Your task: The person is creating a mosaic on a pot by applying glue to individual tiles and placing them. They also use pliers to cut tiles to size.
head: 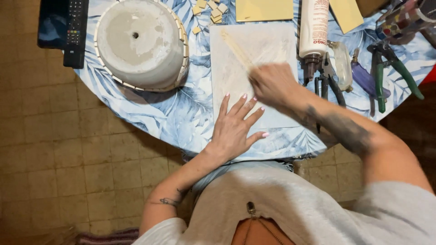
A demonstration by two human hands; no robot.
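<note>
On round table (150, 113): left hand (234, 129) flat, fingers spread, pressing pale tile (268, 50); right hand (272, 84) fisted around wooden stick (236, 50).

The right hand (271, 84) is smeared by motion, so its grip on the pale wooden stick (236, 49) cannot be made out, and the stick's lower end vanishes under it. The top edge crops the glue tube (314, 25), the yellow sheets (264, 9) and the remote control (75, 31) (its buttons too small to tell). The pliers (386, 68) overlap confusingly.
</note>
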